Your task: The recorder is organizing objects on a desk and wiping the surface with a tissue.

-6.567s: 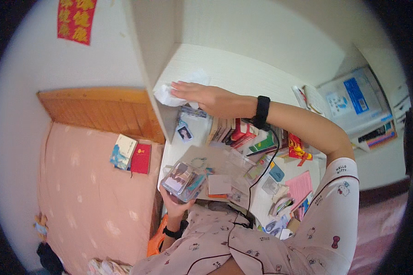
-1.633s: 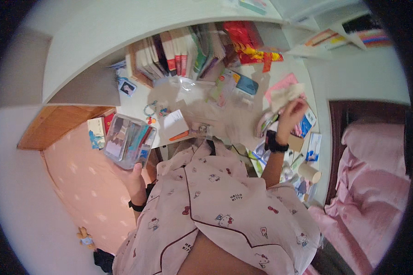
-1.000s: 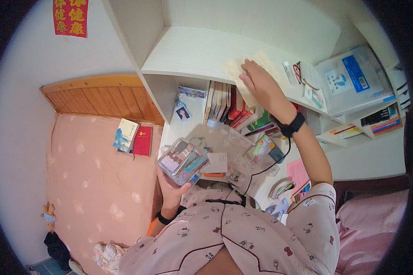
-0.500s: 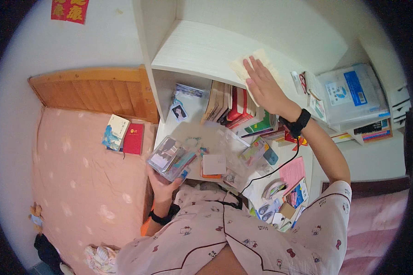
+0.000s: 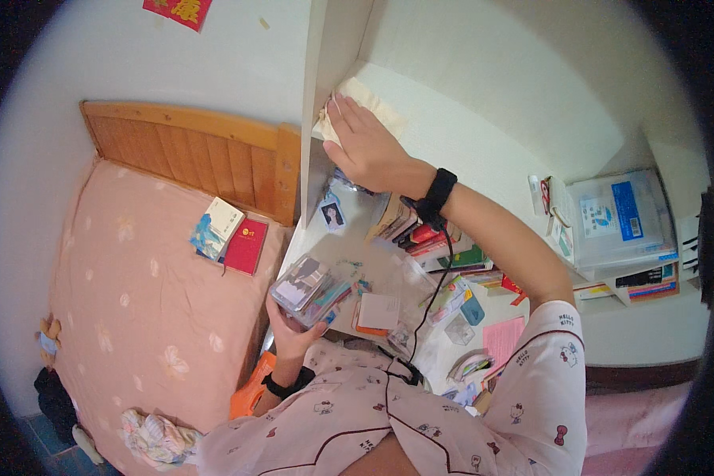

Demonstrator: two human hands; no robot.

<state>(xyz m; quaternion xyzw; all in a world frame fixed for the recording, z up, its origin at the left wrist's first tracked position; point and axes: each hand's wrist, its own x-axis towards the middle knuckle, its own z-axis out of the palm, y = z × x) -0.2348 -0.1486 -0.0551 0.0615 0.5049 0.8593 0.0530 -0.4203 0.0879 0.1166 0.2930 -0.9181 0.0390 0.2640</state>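
Note:
My right hand (image 5: 370,152) lies flat, fingers stretched out, on a pale yellow cloth (image 5: 379,107). The cloth is at the left end of the upper white shelf (image 5: 452,131), beside the upright side panel (image 5: 316,95). Lower down and to the left, my left hand (image 5: 292,339) grips a clear plastic box (image 5: 301,284) from beneath. Cards or pictures and slim coloured items show inside the box. Below the shelf, books (image 5: 428,234) stand in a row, and a photo tag (image 5: 332,213) lies to their left.
A pink bed (image 5: 159,262) with a wooden headboard (image 5: 190,155) is at left, holding a red booklet (image 5: 247,246). A clear file box (image 5: 623,214) stands at the shelf's right end. A black cable (image 5: 435,297) hangs from my right wrist. A white card (image 5: 379,311) lies on the desk.
My right hand has slid leftward along the shelf with the cloth, up to the side panel. My left hand still holds the plastic box. The view has shifted.

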